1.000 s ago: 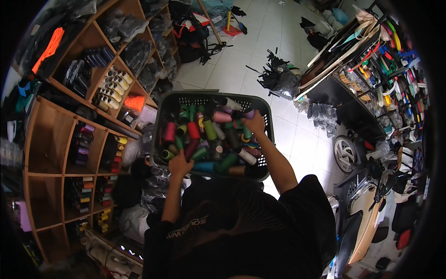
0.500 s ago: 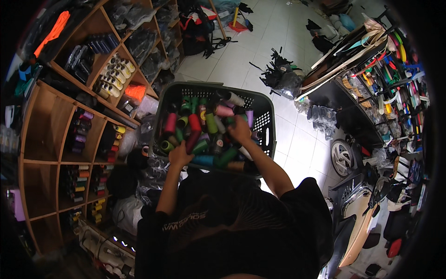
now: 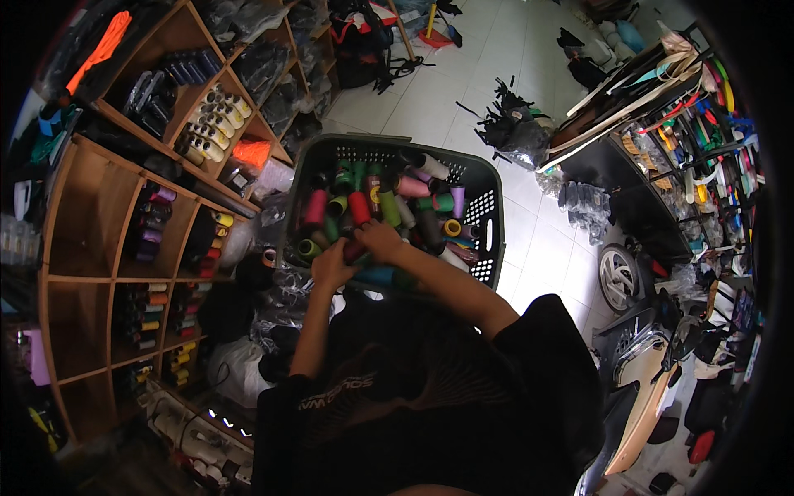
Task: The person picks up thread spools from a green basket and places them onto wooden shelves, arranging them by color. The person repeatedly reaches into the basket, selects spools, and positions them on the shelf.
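A dark green plastic basket point(image 3: 490, 207) with perforated walls stands in front of me, filled with thread spools in many colours. At its near left side, my left hand point(image 3: 332, 266) is closed around a dark red thread spool point(image 3: 353, 251). My right hand point(image 3: 380, 241) reaches across and has its fingers bent at the same spool's other end; they partly hide it. Just beyond the hands lie a bright red spool point(image 3: 359, 208), a pink spool point(image 3: 315, 207) and a lime green spool point(image 3: 389, 208). A lilac spool point(image 3: 457, 200) stands by the right wall.
Wooden cubby shelves point(image 3: 112, 285) on the left hold more spools and plastic-wrapped goods. Black strips point(image 3: 509, 120) lie in a heap on the tiled floor beyond the basket. To the right are a wheel point(image 3: 619, 278) and a crowded rack point(image 3: 703, 165) of coloured strips.
My right hand has moved left from the basket's right part to the dark red spool beside my left hand. The left hand keeps its hold. The whole view has shifted slightly.
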`<state>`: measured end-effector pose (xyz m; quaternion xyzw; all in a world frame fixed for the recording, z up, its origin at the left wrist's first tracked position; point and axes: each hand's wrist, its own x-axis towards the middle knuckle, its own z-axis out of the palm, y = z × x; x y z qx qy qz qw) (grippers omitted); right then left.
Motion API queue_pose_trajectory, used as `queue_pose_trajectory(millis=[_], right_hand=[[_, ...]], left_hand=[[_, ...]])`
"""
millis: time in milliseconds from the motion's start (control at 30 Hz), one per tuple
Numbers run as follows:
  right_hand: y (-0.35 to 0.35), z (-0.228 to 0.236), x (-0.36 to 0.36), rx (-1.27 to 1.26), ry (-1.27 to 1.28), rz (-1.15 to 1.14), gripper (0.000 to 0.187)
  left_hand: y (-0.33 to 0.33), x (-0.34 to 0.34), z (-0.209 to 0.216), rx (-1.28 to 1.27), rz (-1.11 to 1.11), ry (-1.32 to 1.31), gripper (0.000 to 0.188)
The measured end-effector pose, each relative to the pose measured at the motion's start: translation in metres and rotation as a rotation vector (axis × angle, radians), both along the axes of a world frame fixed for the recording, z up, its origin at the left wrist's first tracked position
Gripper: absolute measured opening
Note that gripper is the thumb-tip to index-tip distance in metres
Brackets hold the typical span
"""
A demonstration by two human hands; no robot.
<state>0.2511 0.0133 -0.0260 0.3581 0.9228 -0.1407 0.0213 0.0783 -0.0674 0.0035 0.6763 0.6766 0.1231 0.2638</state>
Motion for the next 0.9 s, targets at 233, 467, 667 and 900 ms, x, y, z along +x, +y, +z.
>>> queue_pose_trajectory(millis=[233,467,667,900], right_hand=[[0.009,0.005,0.006,-0.081,-0.039,-0.122,0.05],[0.008,0.014,0.05,-0.348,0.256,-0.645,0.07],[0.023,0.009,0.123,-0.192,0.583,-1.268,0.079],[0.059,-0.039,0.21,-0.013,0.449,-1.635,0.068]], left_hand=[[-0.002,0.002,-0.003,0.016,0.061,-0.038,0.067],[-0.005,0.005,-0.012,0.132,0.139,-0.044,0.057],[-0.003,0.008,-0.009,0.115,0.185,0.015,0.042],[0.002,0.011,-0.014,0.049,0.18,0.018,0.025]])
